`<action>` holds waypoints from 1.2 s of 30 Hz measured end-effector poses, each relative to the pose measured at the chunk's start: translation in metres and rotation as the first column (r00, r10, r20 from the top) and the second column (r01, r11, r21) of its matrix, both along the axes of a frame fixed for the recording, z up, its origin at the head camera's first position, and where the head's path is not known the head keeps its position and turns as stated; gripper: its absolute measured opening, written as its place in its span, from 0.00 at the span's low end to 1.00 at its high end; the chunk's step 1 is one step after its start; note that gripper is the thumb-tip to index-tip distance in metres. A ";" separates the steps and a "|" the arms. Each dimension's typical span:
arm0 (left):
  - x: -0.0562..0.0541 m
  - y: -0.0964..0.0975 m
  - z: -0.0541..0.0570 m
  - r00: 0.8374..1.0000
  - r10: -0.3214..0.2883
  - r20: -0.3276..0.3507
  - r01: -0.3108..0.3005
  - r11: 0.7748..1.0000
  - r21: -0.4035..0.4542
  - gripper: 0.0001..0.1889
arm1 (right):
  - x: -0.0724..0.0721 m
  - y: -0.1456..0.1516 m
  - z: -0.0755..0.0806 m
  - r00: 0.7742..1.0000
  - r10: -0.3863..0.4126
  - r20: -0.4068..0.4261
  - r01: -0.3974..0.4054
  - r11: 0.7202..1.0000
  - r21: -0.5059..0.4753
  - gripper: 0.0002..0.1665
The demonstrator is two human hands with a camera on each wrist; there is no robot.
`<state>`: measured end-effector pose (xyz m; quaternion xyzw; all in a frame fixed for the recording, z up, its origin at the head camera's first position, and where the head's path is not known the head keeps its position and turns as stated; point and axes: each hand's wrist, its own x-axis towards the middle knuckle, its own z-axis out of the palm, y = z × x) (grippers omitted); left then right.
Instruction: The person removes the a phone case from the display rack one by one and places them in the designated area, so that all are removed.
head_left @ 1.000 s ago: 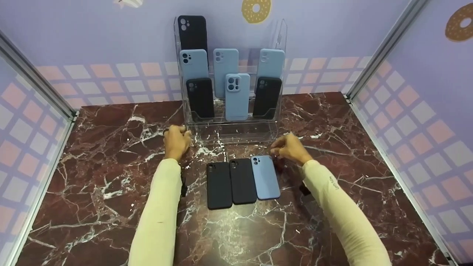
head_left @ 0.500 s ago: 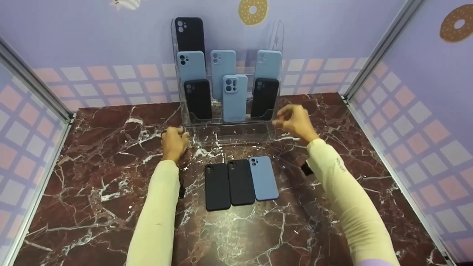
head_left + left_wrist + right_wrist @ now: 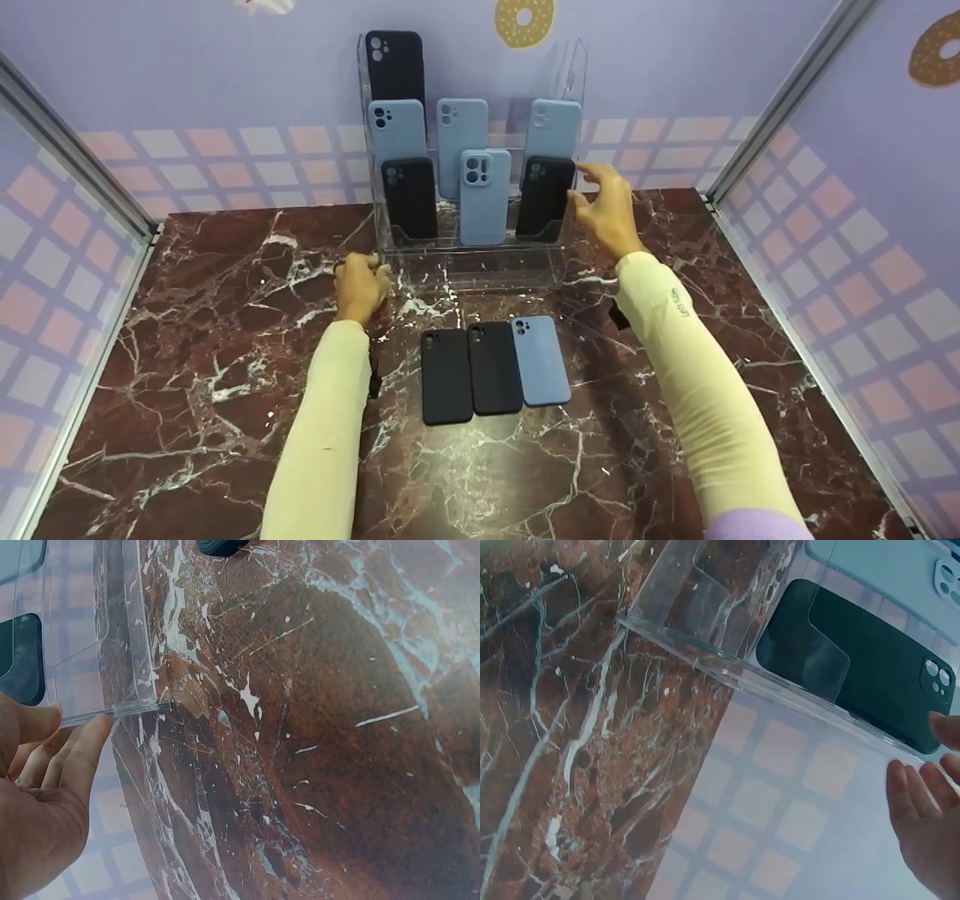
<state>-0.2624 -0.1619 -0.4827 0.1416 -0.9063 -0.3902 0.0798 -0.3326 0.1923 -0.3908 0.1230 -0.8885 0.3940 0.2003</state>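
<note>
A clear tiered display stand holds black and light blue phone cases. In the left wrist view, my left hand pinches the stand's clear side panel between thumb and fingers, at its lower left front. My right hand is raised at the stand's right side, thumb and fingers apart. Its fingertips are close to the upper right edge of a black phone case in the front tier. Several light blue cases stand nearby, among them one with a large camera cutout at front middle.
On the marble-patterned table lie two black phone cases and one blue phone case, side by side before the stand. Patterned panels in metal frames enclose the back and sides.
My right hand has risen from beside the blue case on the table to the stand's right side, its fingers spreading. My left hand stays at the stand's left corner.
</note>
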 end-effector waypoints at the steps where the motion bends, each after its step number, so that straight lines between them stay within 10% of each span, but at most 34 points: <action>1: 0.000 0.000 0.000 1.000 0.002 0.002 -0.002 1.000 0.001 0.14 | -0.001 -0.001 0.000 1.000 0.006 -0.015 -0.005 1.000 0.016 0.26; 36: 0.002 0.004 0.001 1.000 -0.004 -0.002 0.004 1.000 -0.017 0.16 | -0.007 -0.002 -0.011 0.972 -0.075 -0.222 0.017 0.968 -0.250 0.08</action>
